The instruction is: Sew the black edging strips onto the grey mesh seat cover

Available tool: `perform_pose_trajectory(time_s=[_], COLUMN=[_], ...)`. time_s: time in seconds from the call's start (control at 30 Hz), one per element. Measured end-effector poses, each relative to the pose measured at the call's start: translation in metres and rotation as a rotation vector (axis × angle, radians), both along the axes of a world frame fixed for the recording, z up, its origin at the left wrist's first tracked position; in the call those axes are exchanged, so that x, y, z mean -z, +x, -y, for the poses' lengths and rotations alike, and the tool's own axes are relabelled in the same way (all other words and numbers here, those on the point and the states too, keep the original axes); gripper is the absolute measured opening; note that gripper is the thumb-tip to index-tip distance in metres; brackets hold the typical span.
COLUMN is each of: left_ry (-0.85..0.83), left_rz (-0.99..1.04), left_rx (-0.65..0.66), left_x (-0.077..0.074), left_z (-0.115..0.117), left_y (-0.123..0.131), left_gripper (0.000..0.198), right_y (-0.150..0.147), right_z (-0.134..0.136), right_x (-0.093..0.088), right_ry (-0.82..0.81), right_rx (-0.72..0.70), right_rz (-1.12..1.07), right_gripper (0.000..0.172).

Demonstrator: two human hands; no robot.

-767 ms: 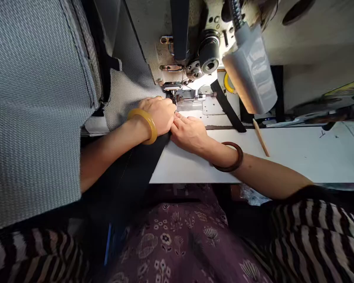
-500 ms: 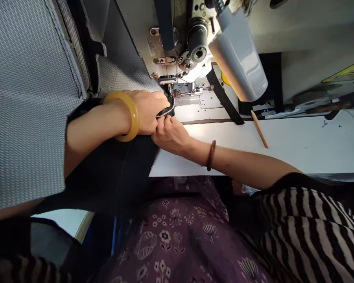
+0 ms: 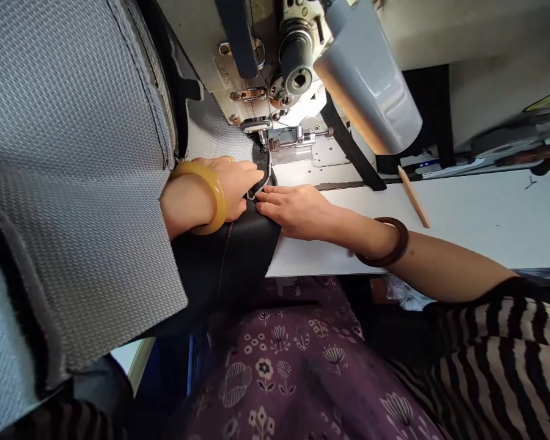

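Observation:
My left hand (image 3: 231,183), with a yellow bangle (image 3: 217,198) at its wrist, grips the black fabric (image 3: 252,229) just in front of the sewing machine's presser foot (image 3: 263,142). A light-coloured edging (image 3: 270,162) runs along the fabric's edge to the foot. From the right, my right hand (image 3: 297,211) reaches in with its fingers stretched out, tips touching the fabric at this edging. Its thumb is hard to make out. Grey woven fabric (image 3: 119,244), joined with black strips, drapes over my left forearm and hides part of it.
The sewing machine head (image 3: 252,73) stands over the work, with a grey lamp (image 3: 371,85) beside it. Right of the needle are a metal guide (image 3: 297,142) and a black strip (image 3: 352,150). A pencil-like stick (image 3: 413,198) lies on the white table (image 3: 476,214).
My right hand has gone from curled fingers to stretched ones and shifted right. The grey fabric and my left hand appear further right in view. The black fabric's edge shows more.

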State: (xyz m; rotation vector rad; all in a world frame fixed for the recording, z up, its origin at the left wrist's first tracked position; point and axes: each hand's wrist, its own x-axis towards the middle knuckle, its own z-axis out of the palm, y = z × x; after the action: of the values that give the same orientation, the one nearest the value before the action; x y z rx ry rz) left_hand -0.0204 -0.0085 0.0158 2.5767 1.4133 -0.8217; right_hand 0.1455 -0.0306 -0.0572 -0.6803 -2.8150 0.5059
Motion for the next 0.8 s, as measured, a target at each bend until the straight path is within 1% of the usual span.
perform_pose_trajectory(time_s=[0.07,0.17,0.23,0.3,0.33,0.43,0.5,0.57,0.63,0.73,0.8], left_ry=[0.010,0.047,0.038,0.012,0.030,0.158,0.220,0.232,0.254,0.304,0.306], left_rz=[-0.033,-0.049,-0.071,-0.106,-0.104,-0.056,-0.049,-0.064,-0.037,0.055,0.135], left_rx=[0.027,0.050,0.071,0.050,0.018,-0.074,-0.070,-0.052,-0.062,-0.146,-0.186], left_x=[0.004,0.010,0.010,0.004,-0.001,-0.019,-0.024,-0.021,-0.012,0.002,0.004], left_z=[0.002,0.002,-0.001,-0.006,-0.008,-0.010,-0.006,0.001,0.008,0.009,0.006], left_y=[-0.004,-0.008,-0.008,-0.007,-0.006,0.001,0.007,0.010,0.010,0.004,-0.001], left_gripper=[0.038,0.043,0.049,0.053,0.053,0.050,0.042,0.034,0.033,0.036,0.037], right_y=[-0.005,-0.007,-0.008,-0.010,-0.012,-0.023,-0.030,-0.036,-0.039,-0.036,-0.031], right_z=[0.001,-0.001,-0.003,-0.006,-0.008,-0.013,-0.015,-0.015,-0.013,-0.011,-0.013], right_x=[-0.002,-0.004,-0.006,-0.009,-0.010,-0.011,-0.008,-0.005,-0.004,-0.011,-0.018], right_ry=[0.042,0.103,0.141,0.163,0.164,0.138,0.127,0.133,0.135,0.101,0.056], right_rx=[0.009,0.028,0.061,0.120,0.158,0.269,0.299,0.293,0.295,0.316,0.304], right_rz=[0.087,0.135,0.161,0.207,0.234,0.273,0.268,0.247,0.231,0.241,0.257], right_gripper=[0.028,0.033,0.035,0.038,0.040,0.044,0.045,0.047,0.048,0.043,0.036])
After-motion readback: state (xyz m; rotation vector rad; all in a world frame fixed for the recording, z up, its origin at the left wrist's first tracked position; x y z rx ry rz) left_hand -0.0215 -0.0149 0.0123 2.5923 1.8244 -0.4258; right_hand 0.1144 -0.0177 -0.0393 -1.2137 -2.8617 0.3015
